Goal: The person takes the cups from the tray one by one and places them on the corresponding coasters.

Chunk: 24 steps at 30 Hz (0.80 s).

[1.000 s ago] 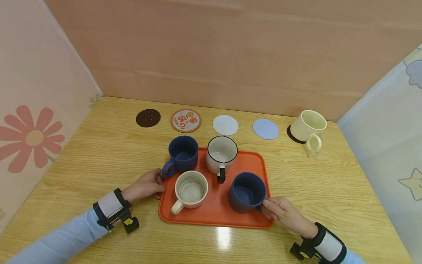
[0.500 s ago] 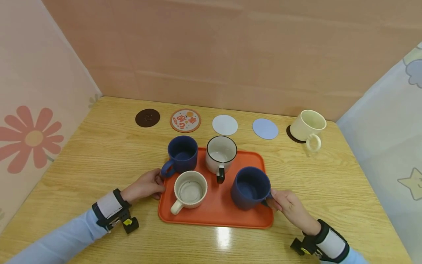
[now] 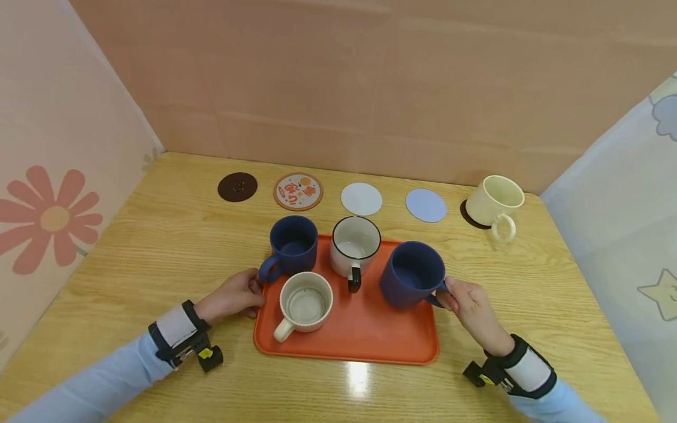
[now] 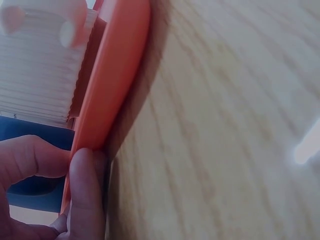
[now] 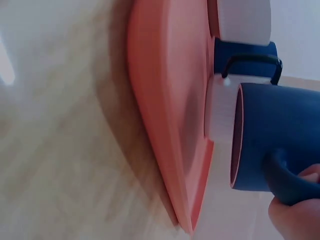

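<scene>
The right wrist view's edge cuts off the held blue mug [image 5: 285, 130] and fingers [image 5: 297, 218].

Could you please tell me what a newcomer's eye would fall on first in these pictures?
Probably the orange-red tray in the middle of the table, with the left hand pinching it at its left side. Next, perhaps the blue mug held above the tray's right side by the right hand. Behind them, a row of round coasters lines the table's back, a pale yellow mug on the rightmost.
</scene>
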Available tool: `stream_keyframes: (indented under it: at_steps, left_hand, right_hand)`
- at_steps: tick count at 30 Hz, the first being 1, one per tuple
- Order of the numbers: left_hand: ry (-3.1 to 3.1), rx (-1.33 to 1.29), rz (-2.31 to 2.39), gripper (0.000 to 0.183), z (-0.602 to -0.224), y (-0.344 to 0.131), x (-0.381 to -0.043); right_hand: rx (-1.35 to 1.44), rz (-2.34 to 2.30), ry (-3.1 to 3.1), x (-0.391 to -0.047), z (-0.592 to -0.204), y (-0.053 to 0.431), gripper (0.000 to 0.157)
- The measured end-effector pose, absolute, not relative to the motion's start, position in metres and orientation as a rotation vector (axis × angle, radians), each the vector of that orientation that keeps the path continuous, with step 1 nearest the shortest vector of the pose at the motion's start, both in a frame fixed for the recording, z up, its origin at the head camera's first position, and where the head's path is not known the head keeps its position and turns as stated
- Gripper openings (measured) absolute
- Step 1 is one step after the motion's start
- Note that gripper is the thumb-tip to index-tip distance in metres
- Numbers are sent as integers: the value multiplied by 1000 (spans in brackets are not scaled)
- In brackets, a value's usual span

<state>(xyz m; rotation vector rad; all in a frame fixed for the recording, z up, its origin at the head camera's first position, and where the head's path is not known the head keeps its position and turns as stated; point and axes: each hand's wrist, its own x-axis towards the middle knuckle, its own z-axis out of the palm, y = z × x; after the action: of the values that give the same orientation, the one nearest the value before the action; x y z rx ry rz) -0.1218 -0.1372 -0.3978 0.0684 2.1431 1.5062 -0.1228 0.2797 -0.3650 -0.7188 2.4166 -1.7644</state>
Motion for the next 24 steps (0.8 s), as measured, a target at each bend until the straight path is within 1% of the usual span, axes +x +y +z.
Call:
stream_keyframes:
  at_steps: [6,14,24]
  left_hand:
    - [2151,66,1500,34,-398,-137,-122]
    - [2157,45,1488,33,-398,-136,-122]
    - [2153,48,1484,31,-397,-136,-123]
  right_hand:
    - [-604,-1892,2394,-129,-364,280,43]
    - [-683,-2172,2128,-145,-360,281,42]
    - [-681,-2307,2063,-172,-358,288,41]
